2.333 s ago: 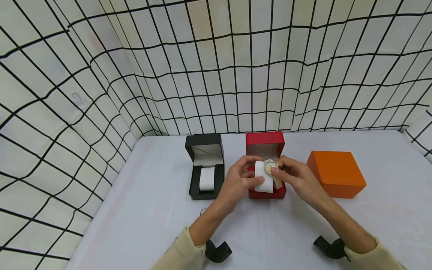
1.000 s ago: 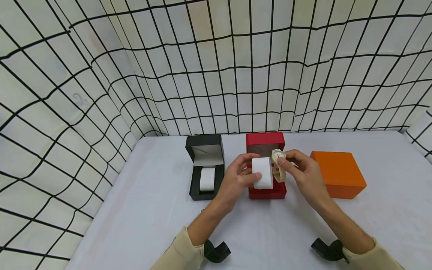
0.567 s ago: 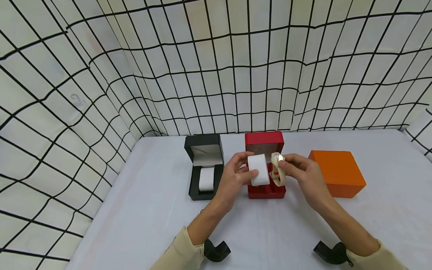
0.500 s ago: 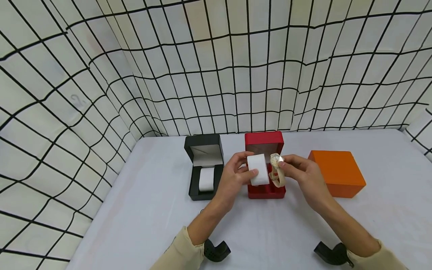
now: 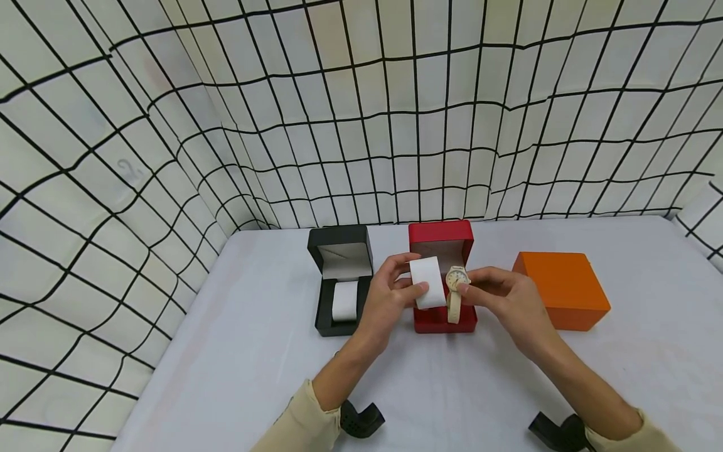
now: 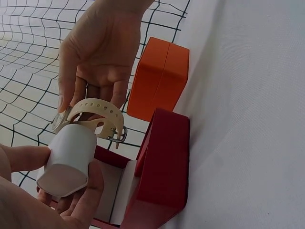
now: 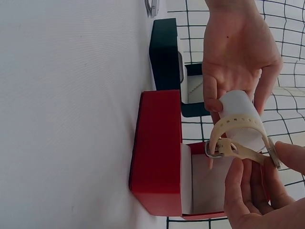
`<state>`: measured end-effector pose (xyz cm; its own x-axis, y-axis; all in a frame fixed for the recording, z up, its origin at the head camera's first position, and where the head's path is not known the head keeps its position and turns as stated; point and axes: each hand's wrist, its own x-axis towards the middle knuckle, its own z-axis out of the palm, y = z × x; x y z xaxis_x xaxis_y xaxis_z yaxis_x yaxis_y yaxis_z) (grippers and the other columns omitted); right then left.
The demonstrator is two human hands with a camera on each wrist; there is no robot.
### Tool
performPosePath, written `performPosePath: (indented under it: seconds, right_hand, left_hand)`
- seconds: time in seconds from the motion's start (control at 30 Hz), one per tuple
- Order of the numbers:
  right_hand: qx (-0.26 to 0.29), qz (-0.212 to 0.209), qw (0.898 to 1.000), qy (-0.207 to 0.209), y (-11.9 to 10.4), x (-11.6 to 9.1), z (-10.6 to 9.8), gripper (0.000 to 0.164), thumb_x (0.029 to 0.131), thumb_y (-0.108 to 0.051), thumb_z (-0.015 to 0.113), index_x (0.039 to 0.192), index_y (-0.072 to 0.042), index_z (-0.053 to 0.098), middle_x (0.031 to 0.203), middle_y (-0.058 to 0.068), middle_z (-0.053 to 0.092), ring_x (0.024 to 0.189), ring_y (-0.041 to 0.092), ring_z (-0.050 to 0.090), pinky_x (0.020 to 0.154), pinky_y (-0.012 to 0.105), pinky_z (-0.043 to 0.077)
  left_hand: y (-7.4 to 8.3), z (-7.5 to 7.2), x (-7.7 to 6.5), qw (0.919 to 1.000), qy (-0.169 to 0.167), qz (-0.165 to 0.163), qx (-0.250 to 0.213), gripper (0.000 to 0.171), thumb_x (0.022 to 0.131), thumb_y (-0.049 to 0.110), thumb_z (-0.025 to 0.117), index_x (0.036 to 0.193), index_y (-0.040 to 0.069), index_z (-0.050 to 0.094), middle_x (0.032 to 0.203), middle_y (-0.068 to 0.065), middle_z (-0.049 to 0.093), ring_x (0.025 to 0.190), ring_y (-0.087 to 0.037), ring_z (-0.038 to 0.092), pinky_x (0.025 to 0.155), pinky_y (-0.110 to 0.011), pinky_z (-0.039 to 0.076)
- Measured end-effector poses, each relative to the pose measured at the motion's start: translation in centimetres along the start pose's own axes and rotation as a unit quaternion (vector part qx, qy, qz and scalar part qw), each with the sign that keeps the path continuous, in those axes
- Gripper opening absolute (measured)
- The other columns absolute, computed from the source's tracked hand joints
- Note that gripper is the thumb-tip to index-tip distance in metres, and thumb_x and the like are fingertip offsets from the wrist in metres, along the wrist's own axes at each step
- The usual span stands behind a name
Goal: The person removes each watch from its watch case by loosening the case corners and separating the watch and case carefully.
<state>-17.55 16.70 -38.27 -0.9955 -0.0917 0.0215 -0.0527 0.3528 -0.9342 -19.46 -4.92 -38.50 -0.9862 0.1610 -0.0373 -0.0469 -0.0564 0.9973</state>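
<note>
A white watch cushion (image 5: 427,282) is gripped between the thumb and fingers of my left hand (image 5: 388,301), above the open red watch box (image 5: 442,232). My right hand (image 5: 505,301) pinches a wristwatch (image 5: 457,280) at its round case, just right of the cushion. Its cream strap (image 6: 97,106) is buckled into a loop at the cushion's end in the left wrist view. The steel buckle (image 7: 214,150) shows in the right wrist view. Whether the loop goes round the cushion's tip or only stands beside it, I cannot tell.
Left of the red box stands an open black watch box (image 5: 341,236) with a white cushion (image 5: 344,301) inside. A closed orange box (image 5: 565,285) is at the right. A metal piece (image 7: 152,7) lies at the right wrist view's top edge. Black netting lines the white walls.
My right hand has drawn the watch off the cushion to the right, then turned it and brought it back lower beside the cushion. The cushion has shifted left and up with my left hand.
</note>
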Motion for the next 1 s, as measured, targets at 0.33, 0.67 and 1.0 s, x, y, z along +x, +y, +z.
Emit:
performPosePath:
  seconds: [0.33,0.67,1.0]
  right_hand:
    - [0.0,0.012,1.0,0.002,0.12,-0.31,-0.01,0.039,0.094,-0.04,0.077,0.117,-0.008,0.073,0.118,0.011,0.075,0.101,0.012,0.073,0.087,0.018,0.058]
    - [0.026,0.017,0.999,-0.015,0.18,-0.59,0.02,0.039,0.094,-0.036,0.079,0.116,-0.005,0.071,0.114,0.01,0.077,0.096,0.008,0.075,0.087,0.018,0.059]
    - [0.02,0.028,0.999,-0.025,0.54,-0.86,0.23,0.039,0.093,-0.036,0.08,0.116,-0.006,0.07,0.112,0.009,0.077,0.095,0.01,0.076,0.086,0.019,0.059]
  left_hand:
    - [-0.13,-0.05,0.09,1.0,-0.002,0.001,0.001,0.048,0.095,0.006,0.067,0.142,0.011,0.056,0.138,-0.015,0.061,0.104,-0.015,0.066,0.079,-0.025,0.059]
    - [-0.37,-0.08,0.14,0.9999,-0.004,0.009,0.014,0.049,0.095,0.007,0.069,0.142,0.015,0.058,0.137,-0.011,0.061,0.108,-0.017,0.066,0.079,-0.025,0.058]
    - [-0.18,0.02,0.07,0.9995,0.006,0.013,0.029,0.05,0.096,0.009,0.071,0.143,0.016,0.059,0.14,-0.012,0.061,0.109,-0.019,0.067,0.08,-0.025,0.058]
